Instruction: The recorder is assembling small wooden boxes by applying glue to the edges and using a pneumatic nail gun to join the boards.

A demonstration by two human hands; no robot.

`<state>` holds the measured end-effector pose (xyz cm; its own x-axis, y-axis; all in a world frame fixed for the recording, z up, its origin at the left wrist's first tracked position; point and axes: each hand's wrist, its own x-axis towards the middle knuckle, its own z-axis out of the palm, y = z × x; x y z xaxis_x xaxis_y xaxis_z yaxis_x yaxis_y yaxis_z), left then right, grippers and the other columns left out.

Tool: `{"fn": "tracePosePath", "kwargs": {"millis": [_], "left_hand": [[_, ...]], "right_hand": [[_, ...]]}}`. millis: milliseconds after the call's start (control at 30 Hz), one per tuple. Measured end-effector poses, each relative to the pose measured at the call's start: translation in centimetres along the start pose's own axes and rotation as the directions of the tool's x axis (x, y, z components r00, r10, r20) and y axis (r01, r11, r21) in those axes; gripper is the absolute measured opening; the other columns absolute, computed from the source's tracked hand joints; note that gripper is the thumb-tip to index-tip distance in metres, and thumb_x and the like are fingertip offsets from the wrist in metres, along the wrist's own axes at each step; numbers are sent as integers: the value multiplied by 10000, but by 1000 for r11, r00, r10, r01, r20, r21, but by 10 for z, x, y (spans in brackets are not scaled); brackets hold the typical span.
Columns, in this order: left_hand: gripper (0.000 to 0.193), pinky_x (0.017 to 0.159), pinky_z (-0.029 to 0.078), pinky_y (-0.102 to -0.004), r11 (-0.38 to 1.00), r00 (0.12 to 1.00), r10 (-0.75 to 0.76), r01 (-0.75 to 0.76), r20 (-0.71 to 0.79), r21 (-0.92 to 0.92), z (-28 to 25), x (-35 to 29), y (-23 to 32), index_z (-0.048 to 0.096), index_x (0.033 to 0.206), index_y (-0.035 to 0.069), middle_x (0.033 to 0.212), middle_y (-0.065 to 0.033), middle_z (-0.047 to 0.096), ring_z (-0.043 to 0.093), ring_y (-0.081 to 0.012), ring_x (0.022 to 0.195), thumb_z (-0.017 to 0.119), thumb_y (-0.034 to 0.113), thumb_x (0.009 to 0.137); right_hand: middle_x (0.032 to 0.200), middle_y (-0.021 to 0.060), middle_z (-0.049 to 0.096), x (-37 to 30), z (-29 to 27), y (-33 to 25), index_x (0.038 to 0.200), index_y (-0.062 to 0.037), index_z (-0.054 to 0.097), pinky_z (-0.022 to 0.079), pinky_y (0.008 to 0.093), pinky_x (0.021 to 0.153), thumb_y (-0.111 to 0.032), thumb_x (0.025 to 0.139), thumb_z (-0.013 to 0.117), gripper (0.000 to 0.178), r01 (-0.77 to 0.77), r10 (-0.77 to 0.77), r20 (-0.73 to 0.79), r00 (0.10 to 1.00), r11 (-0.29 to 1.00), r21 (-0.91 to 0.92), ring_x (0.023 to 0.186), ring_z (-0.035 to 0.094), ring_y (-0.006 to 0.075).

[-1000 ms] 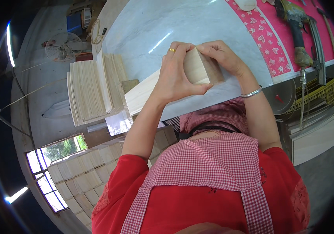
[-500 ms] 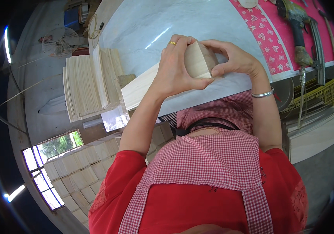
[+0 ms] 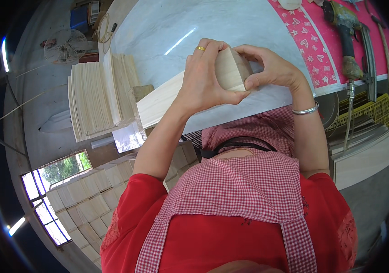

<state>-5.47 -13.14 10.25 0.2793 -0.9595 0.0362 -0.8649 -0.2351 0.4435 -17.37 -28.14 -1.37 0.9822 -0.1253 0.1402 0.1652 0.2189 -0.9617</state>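
A long, pale wooden box-shaped piece (image 3: pixel 162 100) lies on the grey-white tabletop (image 3: pixel 158 41), its narrow end angled to the right. My left hand (image 3: pixel 202 77), with a gold ring, is closed over its right part, thumb along the near edge and fingers over the far side. At the right end, my right hand (image 3: pixel 274 70) curves round the end face, with the thumb at the near corner and the fingers at the far one. Whether the piece is hollow or solid cannot be seen.
Thin wooden boards (image 3: pixel 92 100) stand in a thick row at the left. Below them are stacked wooden blocks or boxes (image 3: pixel 90 207). A nail gun (image 3: pixel 346 43) and a hammer (image 3: pixel 383 50) lie on a pink cloth (image 3: pixel 303 41). A yellow crate (image 3: pixel 378 111) and boards (image 3: pixel 362 159) are lower right.
Both hands keep almost the same grip on the wooden piece. The surroundings at the left have shifted slightly left in the picture.
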Motion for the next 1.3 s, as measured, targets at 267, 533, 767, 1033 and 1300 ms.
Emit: {"fn": "tracePosePath", "kwargs": {"millis": [267, 533, 767, 1033, 1300], "left_hand": [[866, 867, 405, -421, 1000, 1000, 4, -4, -1, 2, 2, -2, -1, 533, 1182, 20, 1130, -131, 534, 547, -320, 1032, 875, 381, 473], [856, 854, 408, -426, 999, 999, 33, -33, -27, -4, 2, 4, 0, 532, 1183, 19, 1134, -138, 543, 550, -330, 1033, 866, 391, 487], [848, 851, 405, -421, 998, 994, 55, -55, -96, -6, 3, 0, -3, 539, 1189, 23, 1135, -144, 552, 555, -323, 1038, 854, 394, 495], [821, 866, 410, -420, 998, 993, 56, -57, -105, -2, 10, -8, -5, 566, 1183, 28, 1147, -143, 559, 555, -318, 1056, 834, 423, 515], [826, 924, 411, -432, 998, 986, 58, -54, -156, 31, 14, -6, -6, 555, 1222, 38, 1178, -139, 575, 535, -315, 1118, 818, 462, 564]], "right_hand": [[1393, 136, 510, -10, 1, -8, 1449, -36, 445, 345, 377, 1116, -339, 683, 842, 914, 51, -52, -18, 998, 995, -84, 1304, 467, 256], [1507, 163, 410, -56, 41, -26, 1461, -87, 461, 325, 402, 1133, -232, 852, 705, 672, 171, -241, -199, 950, 934, -314, 1386, 409, 303], [1395, 190, 507, -97, 39, -55, 1326, -59, 584, 385, 400, 1079, -201, 871, 690, 489, 11, -218, -286, 933, 814, -581, 1293, 496, 342], [1089, 250, 633, -129, -113, -71, 1146, 57, 607, 485, 436, 912, -338, 809, 771, 545, -647, -417, -607, 676, 58, -760, 1039, 607, 401], [1016, 301, 655, -101, -149, -72, 1144, 93, 561, 521, 444, 829, -370, 745, 781, 650, -820, -139, -808, 572, -97, -564, 955, 651, 422]]}}
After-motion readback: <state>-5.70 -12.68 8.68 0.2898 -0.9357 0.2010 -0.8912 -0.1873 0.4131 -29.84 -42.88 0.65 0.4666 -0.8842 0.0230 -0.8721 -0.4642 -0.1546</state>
